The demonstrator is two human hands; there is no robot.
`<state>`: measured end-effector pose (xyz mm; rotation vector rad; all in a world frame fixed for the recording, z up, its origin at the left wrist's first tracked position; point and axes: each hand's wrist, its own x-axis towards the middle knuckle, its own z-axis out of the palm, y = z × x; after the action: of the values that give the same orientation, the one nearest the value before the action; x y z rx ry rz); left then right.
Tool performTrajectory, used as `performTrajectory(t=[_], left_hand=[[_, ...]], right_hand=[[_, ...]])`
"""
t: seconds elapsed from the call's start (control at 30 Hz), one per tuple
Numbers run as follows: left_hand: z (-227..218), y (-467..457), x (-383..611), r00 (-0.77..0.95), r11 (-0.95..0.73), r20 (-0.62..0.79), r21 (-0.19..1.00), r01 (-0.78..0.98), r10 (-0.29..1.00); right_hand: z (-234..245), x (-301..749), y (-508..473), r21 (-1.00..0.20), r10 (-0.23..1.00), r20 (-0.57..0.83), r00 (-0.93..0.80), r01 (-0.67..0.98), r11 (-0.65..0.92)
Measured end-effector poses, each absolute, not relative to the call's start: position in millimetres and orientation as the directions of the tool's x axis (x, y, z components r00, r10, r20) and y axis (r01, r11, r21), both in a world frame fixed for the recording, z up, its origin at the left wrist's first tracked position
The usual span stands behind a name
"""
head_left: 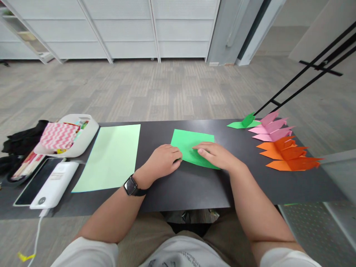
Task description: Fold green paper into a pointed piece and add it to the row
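A bright green folded sheet of paper (191,145) lies on the black table (189,185) in front of me. My left hand (162,161), with a black watch on its wrist, rests at the sheet's left edge with its fingers curled onto the paper. My right hand (215,155) lies flat on the sheet's lower right part, fingers stretched out and pressing it down. A larger pale green sheet (111,157) lies flat to the left of my left hand.
Folded paper figures stand at the table's right: one green (244,122), pink ones (271,128), orange ones (289,154). At the left are a white tray (83,142) holding pink zigzag paper (58,135), a white power bank (54,185), a phone (35,183) and black cloth (23,139).
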<state>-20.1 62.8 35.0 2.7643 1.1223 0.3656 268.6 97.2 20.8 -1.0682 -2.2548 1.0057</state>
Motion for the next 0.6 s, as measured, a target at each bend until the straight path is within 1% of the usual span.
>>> performTrajectory(t=[0.07, 0.13, 0.2, 0.33, 0.4, 0.47, 0.5, 0.6], left_hand=[[40, 62, -22, 0.674, -0.699, 0.184, 0.190, 0.689, 0.715], [43, 62, -27, 0.625, -0.668, 0.246, 0.177, 0.723, 0.741], [45, 62, -32, 0.558, -0.629, 0.318, 0.194, 0.753, 0.766], [44, 66, -39, 0.452, -0.570, 0.373, 0.320, 0.757, 0.810], [40, 70, -40, 0.385, -0.539, 0.409, 0.385, 0.749, 0.827], [35, 74, -39, 0.289, -0.484, 0.442, 0.431, 0.762, 0.849], [33, 76, -38, 0.238, -0.443, 0.440, 0.454, 0.773, 0.866], [26, 81, -35, 0.144, -0.334, 0.371, 0.522, 0.785, 0.917]], right_hand=[[23, 272, 96, -0.838, 0.796, 0.030, -0.604, 0.419, 0.350], [25, 274, 95, -0.899, 0.782, -0.026, -0.623, 0.356, 0.255], [26, 275, 96, -0.939, 0.782, -0.048, -0.622, 0.294, 0.176], [22, 278, 103, -0.980, 0.803, -0.005, -0.595, 0.163, 0.114], [20, 279, 108, -0.984, 0.807, -0.005, -0.590, 0.146, 0.100], [17, 278, 112, -0.982, 0.833, -0.022, -0.552, 0.167, 0.085], [15, 277, 113, -0.982, 0.852, -0.027, -0.523, 0.173, 0.075], [10, 273, 117, -0.987, 0.886, -0.029, -0.462, 0.155, 0.048]])
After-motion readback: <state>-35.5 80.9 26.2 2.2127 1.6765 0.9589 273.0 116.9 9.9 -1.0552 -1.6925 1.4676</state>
